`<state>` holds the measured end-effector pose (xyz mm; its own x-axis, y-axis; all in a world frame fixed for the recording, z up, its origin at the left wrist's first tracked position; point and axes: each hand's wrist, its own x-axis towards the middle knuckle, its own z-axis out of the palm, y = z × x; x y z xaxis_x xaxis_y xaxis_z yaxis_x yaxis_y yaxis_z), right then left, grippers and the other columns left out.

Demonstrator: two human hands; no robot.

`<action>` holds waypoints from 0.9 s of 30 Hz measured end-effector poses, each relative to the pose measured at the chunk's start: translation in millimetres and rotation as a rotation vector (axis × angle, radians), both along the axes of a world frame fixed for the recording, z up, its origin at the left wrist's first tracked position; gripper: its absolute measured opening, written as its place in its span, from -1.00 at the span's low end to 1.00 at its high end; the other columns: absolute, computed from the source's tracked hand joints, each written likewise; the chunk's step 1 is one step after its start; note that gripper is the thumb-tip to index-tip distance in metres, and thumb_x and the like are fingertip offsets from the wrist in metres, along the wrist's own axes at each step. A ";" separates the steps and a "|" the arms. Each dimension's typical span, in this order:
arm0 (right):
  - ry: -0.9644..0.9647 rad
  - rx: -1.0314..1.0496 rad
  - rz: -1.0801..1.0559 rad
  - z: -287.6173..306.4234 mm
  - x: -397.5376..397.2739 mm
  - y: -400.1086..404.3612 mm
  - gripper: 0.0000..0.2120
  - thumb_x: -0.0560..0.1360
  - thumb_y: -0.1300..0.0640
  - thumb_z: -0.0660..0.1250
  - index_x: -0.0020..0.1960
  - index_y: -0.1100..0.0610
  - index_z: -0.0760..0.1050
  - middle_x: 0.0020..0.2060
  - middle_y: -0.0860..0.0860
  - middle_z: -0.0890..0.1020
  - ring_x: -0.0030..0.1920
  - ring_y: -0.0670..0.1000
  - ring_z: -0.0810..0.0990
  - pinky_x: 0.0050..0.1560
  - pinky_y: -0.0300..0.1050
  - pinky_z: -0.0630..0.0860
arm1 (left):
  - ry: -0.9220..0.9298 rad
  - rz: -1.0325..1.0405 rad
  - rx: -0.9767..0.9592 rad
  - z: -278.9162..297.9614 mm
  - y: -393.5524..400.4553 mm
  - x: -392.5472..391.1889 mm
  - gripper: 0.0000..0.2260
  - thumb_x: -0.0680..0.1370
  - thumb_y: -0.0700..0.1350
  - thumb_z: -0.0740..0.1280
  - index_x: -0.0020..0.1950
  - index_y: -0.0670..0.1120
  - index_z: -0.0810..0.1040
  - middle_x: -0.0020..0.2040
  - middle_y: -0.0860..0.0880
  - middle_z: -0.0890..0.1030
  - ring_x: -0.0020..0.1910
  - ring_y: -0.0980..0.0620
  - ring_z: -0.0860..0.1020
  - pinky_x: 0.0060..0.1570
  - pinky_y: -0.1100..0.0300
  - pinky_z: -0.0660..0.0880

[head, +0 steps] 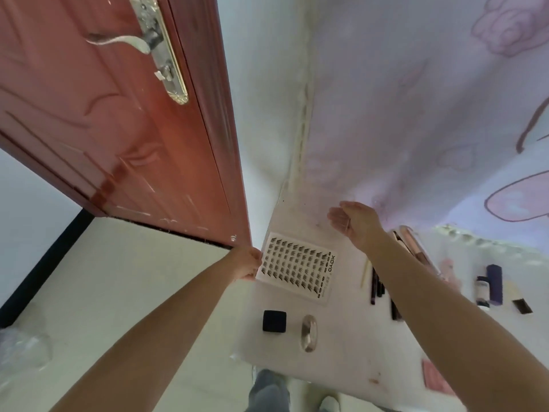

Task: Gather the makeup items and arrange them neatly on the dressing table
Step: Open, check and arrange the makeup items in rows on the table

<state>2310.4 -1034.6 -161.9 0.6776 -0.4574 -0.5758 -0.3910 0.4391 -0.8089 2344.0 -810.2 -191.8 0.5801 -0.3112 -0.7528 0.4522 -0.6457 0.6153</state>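
Flat white lash tray (297,270) printed with rows of dark lash clusters, lying toward the far left of the white dressing table (341,337), its left edge overhanging or level with the table's left side. Left hand (246,263) at that edge, fingers curled onto the tray's border, grasping it. Right hand (355,223) raised above the table's far end, well apart from the tray, fingers relaxed and loosely bent, nothing in it. Nearer on the table, in front of the tray: a small black square compact (274,321) and, just beside it on the right, a clear oval case (309,333). To the right of the tray, partly behind the right forearm: a thin pale stick (365,272) and several dark pencils (375,285) lying roughly parallel, lengthwise away from the viewer. Farther right, a rose-gold tube (416,245) running diagonally, then a small white-capped bottle (482,289) beside a dark blue tube (494,283), and a pale brush with a black tip (518,300). At the table's near right, a pink flat item (436,379), blurred. Behind the table, a pale lilac wall covering (416,99) with pink cartoon shapes. On the left, a reddish-brown door (104,114) standing open with a silver lever handle (130,41), over a pale tiled floor (118,292). At the bottom edge, a jeans-clad leg (269,391) and a light shoe (329,404).
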 end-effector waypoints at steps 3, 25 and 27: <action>0.194 -0.115 0.103 -26.5 8.3 5.3 -0.82 0.57 0.22 0.11 -0.21 0.14 0.35 -0.29 0.06 0.49 -0.30 -0.01 0.48 -0.24 -0.17 0.43 | 0.032 -0.079 0.092 -18.4 1.2 0.1 -0.83 0.53 -0.38 0.18 0.03 -0.28 0.53 -0.03 -0.20 0.53 -0.10 -0.09 0.53 -0.07 0.14 0.54; 0.487 -0.772 0.724 -48.5 -56.0 -2.2 -0.59 0.55 0.16 0.15 0.39 0.15 0.27 0.37 0.13 0.33 0.29 0.12 0.38 0.16 -0.15 0.33 | -0.561 -0.568 0.387 -5.0 -28.8 4.3 -0.60 0.55 -0.11 0.21 0.39 -0.08 0.30 0.31 -0.16 0.42 0.27 -0.14 0.40 0.16 0.07 0.38; 0.447 -0.897 0.842 -38.0 -77.4 -15.8 -0.60 0.55 0.13 0.15 0.38 0.15 0.28 0.37 0.11 0.33 0.32 0.11 0.36 0.22 -0.14 0.30 | -0.696 -0.653 0.409 12.5 -48.1 -3.0 -0.60 0.56 -0.10 0.17 0.40 -0.08 0.28 0.33 -0.18 0.39 0.29 -0.16 0.37 0.19 0.05 0.36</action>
